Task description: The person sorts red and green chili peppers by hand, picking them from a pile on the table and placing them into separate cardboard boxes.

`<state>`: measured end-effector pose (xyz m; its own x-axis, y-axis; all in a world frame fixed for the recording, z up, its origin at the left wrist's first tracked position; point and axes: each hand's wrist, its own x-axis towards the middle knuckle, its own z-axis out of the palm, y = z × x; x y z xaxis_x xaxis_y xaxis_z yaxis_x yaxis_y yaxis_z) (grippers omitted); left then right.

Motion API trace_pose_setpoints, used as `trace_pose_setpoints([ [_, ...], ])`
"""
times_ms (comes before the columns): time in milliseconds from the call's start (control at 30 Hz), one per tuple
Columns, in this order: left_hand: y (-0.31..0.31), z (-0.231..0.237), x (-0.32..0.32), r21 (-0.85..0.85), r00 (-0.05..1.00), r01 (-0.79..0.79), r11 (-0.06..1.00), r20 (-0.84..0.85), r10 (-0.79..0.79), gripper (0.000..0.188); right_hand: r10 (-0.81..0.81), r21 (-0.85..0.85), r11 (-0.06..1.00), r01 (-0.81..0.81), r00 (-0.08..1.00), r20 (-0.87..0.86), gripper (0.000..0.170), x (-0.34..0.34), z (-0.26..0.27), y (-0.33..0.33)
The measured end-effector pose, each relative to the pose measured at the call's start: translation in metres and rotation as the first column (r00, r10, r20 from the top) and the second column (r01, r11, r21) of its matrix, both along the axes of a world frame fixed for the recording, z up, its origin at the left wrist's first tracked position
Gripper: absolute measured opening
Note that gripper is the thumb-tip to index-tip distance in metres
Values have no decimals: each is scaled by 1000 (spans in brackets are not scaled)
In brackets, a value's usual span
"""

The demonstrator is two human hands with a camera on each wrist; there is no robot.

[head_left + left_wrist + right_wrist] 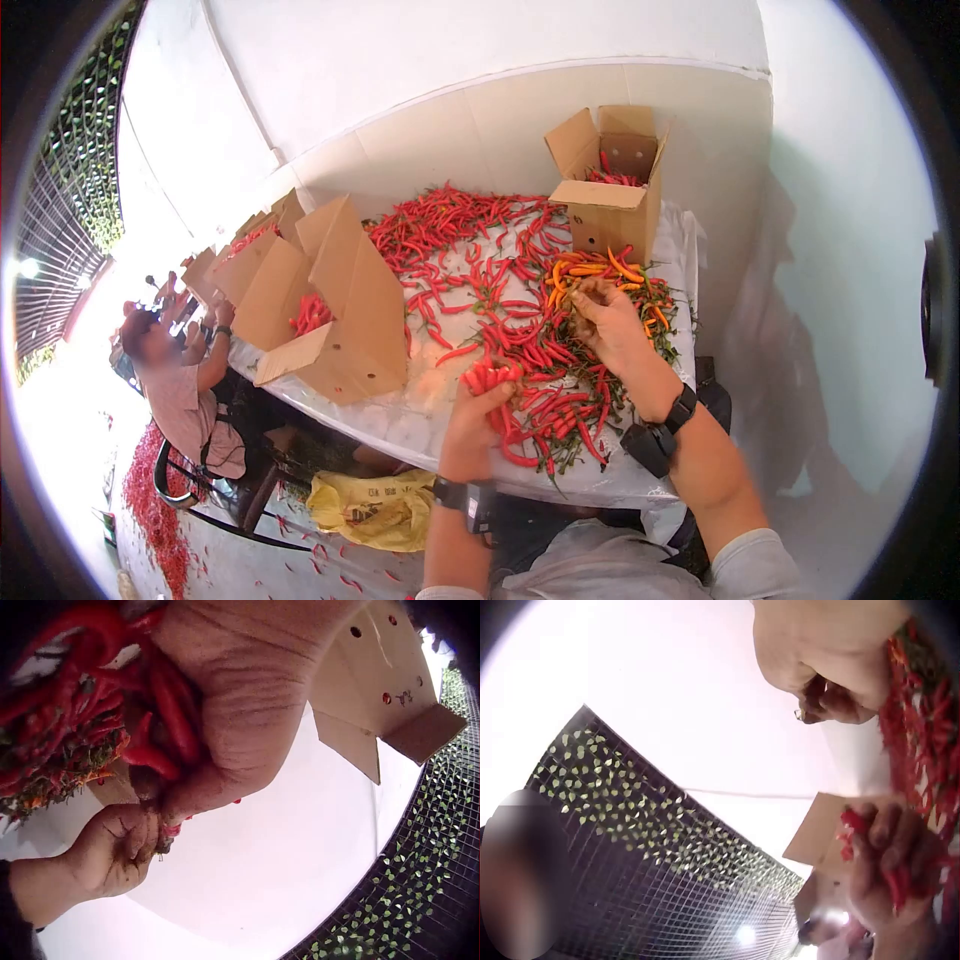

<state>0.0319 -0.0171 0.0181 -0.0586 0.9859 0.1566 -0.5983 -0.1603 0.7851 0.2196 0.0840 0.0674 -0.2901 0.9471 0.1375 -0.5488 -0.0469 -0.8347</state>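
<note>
Several red chili peppers [488,377] are bunched in my left hand [470,420], above the table's near side. In the left wrist view, the thumb lies across the bunched chilies [174,712], with stem ends showing past it. My right hand [612,325] is raised over the right part of the chili heap, its fingers curled in toward the thumb. The right wrist view shows a small pale bit at those fingertips, and I cannot tell whether it is something held. Beneath the hands lie loose red chilies [545,345], orange chilies [580,268] and green stems [575,455].
An open carton [610,220] with red chilies stands at the back right. Another carton [360,320] stands at left, with further boxes behind it. A person [195,390] sits at the table's left side. A yellow sack [372,510] and scattered chilies [160,520] lie below.
</note>
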Motion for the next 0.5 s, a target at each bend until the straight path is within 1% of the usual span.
trace_pose_setpoints([
  [33, 0, 4, 2, 11, 998, -35, 999, 48, 34, 32, -180, 166, 976, 144, 957, 229, 10, 4, -12, 12],
  [67, -1, 6, 2, 20, 993, -68, 997, 94, 66, 33, -378, 353, 905, 239, 832, 406, 11, 6, -22, 22],
  [167, 9, -10, -13, 17, 972, -66, 998, 228, 60, 36, -606, 552, 771, 317, 629, 486, 14, 9, -34, 32],
  [200, 9, -9, -15, 36, 967, -57, 998, 250, 46, 36, -717, 681, 665, 306, 516, 468, 16, 8, -32, 29],
  [267, 10, -9, -17, 76, 956, -41, 996, 293, 17, 36, -893, 884, 416, 211, 281, 353, 19, 4, -28, 23],
  [367, 12, -11, -21, 29, 951, -70, 997, 304, 58, 29, -891, 898, 435, 75, 182, 416, 19, 3, -8, -1],
  [433, 13, -9, -22, 11, 921, -96, 995, 381, 84, 23, -763, 809, 576, -119, 276, 584, 19, 5, 0, -11],
  [467, 13, -8, -22, 1, 903, -109, 994, 419, 98, 21, -683, 748, 626, -221, 307, 663, 18, 5, 1, -14],
  [500, 14, -8, -22, -3, 883, -105, 994, 459, 95, 19, -638, 705, 631, -324, 300, 709, 18, 4, -1, -15],
])
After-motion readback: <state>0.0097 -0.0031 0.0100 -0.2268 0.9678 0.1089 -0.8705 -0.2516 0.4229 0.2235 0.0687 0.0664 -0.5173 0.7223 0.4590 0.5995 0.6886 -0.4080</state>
